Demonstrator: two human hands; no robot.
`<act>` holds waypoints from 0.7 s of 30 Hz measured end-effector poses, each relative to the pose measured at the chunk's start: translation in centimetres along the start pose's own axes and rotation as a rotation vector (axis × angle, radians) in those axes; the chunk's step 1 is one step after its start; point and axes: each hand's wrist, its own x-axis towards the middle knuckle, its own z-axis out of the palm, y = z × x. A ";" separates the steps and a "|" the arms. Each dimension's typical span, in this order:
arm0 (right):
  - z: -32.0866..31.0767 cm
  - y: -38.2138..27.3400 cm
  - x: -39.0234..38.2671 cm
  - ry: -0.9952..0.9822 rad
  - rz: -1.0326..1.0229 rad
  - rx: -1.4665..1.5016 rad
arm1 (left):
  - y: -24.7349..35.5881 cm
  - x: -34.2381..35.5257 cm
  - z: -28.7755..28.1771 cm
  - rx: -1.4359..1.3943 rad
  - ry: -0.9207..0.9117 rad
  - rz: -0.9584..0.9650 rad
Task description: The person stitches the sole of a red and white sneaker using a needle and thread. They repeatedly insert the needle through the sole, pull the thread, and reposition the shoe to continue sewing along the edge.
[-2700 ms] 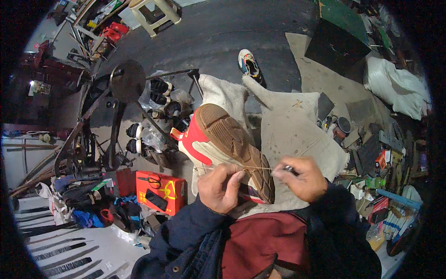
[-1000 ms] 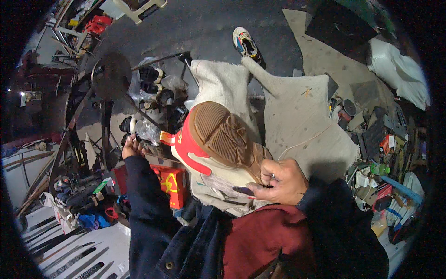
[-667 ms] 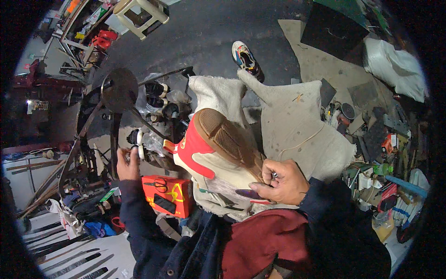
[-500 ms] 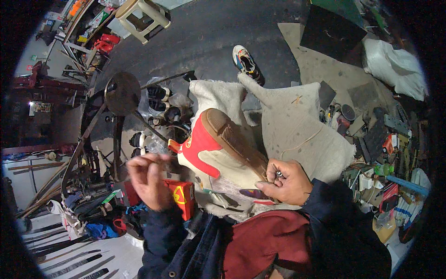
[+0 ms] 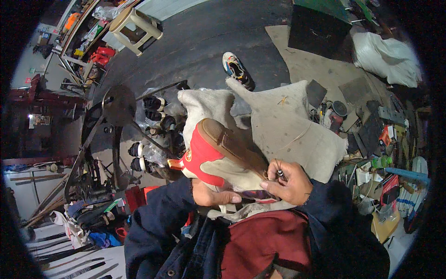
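Note:
A red and cream sneaker (image 5: 204, 156) lies tilted on its side across my lap, its brown sole (image 5: 232, 144) facing up and to the right. My left hand (image 5: 211, 193) has hold of the shoe's near side, the thumb lying along the upper. At the sole's edge toward the toe, my right hand (image 5: 288, 181) is closed round a slim, awl-like tool (image 5: 280, 173). Only the tool's dark, metal end shows; its tip is hidden by my fingers. Under the shoe, a grey-white cloth (image 5: 283, 118) covers my legs.
A black metal stand with a round plate (image 5: 119, 105) rises at the left, beside several shoes (image 5: 153, 109) on the floor. Tools and scraps, including an angle grinder (image 5: 338, 110), crowd the right. A beige stool (image 5: 135, 30) and a white sack (image 5: 385, 58) stand farther off.
My left hand, raised and blurred left of the shoe before, has come down and right onto its near side. My right hand stays at the sole's edge with the tool.

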 end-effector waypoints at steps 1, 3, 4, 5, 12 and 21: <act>-0.1 0.1 -0.1 -0.001 0.013 -0.027 | -0.4 0.5 0.2 0.013 -0.008 0.033; -0.3 0.3 -0.1 -0.001 -0.024 0.009 | -1.2 0.9 1.3 -0.023 0.135 -0.004; -0.4 0.4 -0.1 -0.003 -0.030 0.024 | -1.6 0.9 2.0 -0.044 0.206 -0.046; -0.4 0.5 -0.2 -0.017 -0.022 0.019 | -1.9 0.9 2.8 -0.128 0.270 -0.039; -2.9 -0.3 -0.3 0.150 -0.129 0.182 | -2.0 1.1 3.8 -0.182 0.274 0.066; -9.7 -1.2 -2.9 0.669 -0.418 -0.798 | -2.0 0.9 3.1 -0.194 0.273 -0.116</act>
